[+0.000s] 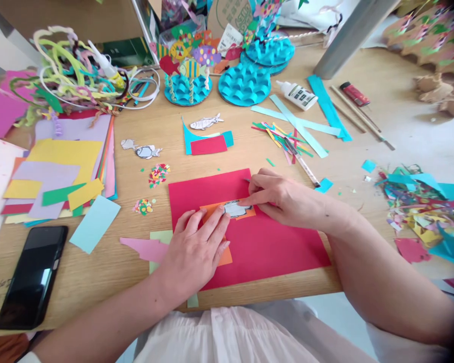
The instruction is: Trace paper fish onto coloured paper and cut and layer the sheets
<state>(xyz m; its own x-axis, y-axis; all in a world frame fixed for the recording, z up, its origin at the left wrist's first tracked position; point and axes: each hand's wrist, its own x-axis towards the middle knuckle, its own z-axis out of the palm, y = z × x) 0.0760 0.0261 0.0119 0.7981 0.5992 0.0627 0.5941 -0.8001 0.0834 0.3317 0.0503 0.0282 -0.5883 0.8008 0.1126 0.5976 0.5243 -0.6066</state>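
Observation:
A red sheet (272,252) lies near the table's front edge, with orange paper (224,258) on top of it. On the orange paper rests a small white fish cutout (237,208) with a dark outline. My left hand (199,247) lies flat, fingers spread, over the orange paper, its fingertips at the cutout's left end. My right hand (274,196) is curled, the index fingertip touching the cutout's right part. A thin dark tip shows by its knuckles; what the curled fingers hold is mostly hidden. Pink paper (147,248) sticks out left of my left hand.
A black phone (32,277) and stacked coloured papers (66,151) lie left. Fish cutouts (148,151), confetti (159,175) and a red strip (209,145) sit behind the sheet. Further back are blue discs (244,83) and a glue bottle (298,95). Paper scraps (423,201) lie right.

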